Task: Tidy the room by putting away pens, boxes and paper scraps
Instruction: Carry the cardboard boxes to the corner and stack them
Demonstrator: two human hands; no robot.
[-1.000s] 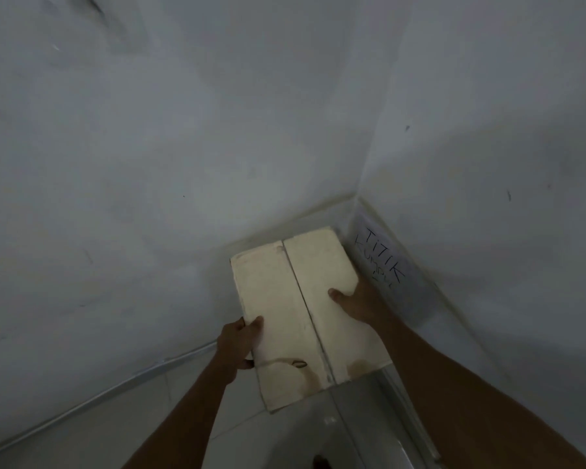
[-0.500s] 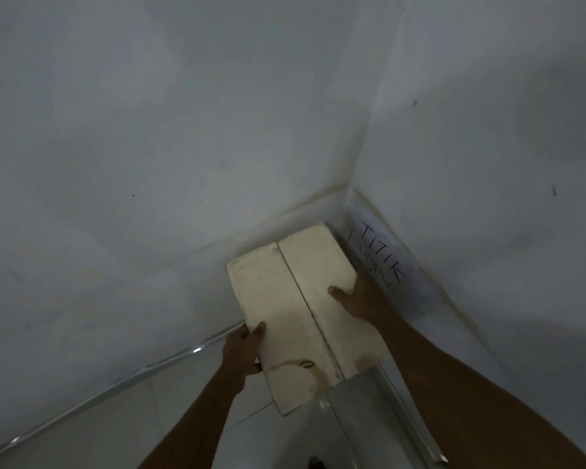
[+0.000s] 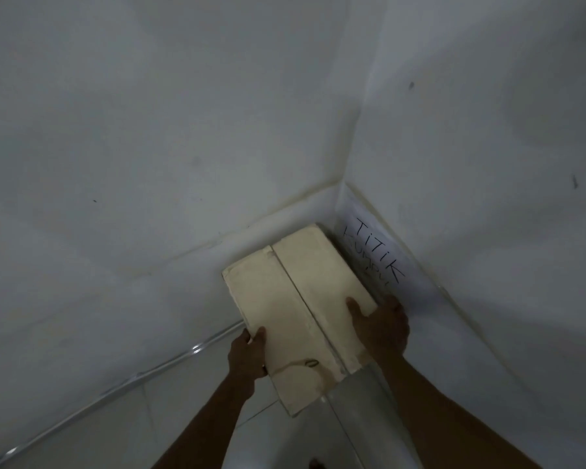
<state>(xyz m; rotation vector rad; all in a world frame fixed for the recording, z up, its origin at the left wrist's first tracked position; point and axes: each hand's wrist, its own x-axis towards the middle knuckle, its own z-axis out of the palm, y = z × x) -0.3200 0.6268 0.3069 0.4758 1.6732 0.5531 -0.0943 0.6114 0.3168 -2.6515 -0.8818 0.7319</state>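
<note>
A cream cardboard box (image 3: 295,306) with its two top flaps closed sits in the corner of the room, its far end close to where the two walls meet. My left hand (image 3: 247,355) grips its near left edge, thumb on top. My right hand (image 3: 381,328) grips its right side, thumb on the right flap. A brown stain and a small dark mark show on the near end of the lid. Whether the box rests on the floor is hidden.
A white paper sign (image 3: 376,252) with handwritten letters "TITIK" hangs low on the right wall beside the box. Grey-white walls (image 3: 149,164) close in at left and right. Pale floor tiles (image 3: 190,411) lie below, with a shiny strip along the left wall's base.
The box has shifted slightly toward the corner and a bit lower, both hands staying on it. The view has tilted a little.
</note>
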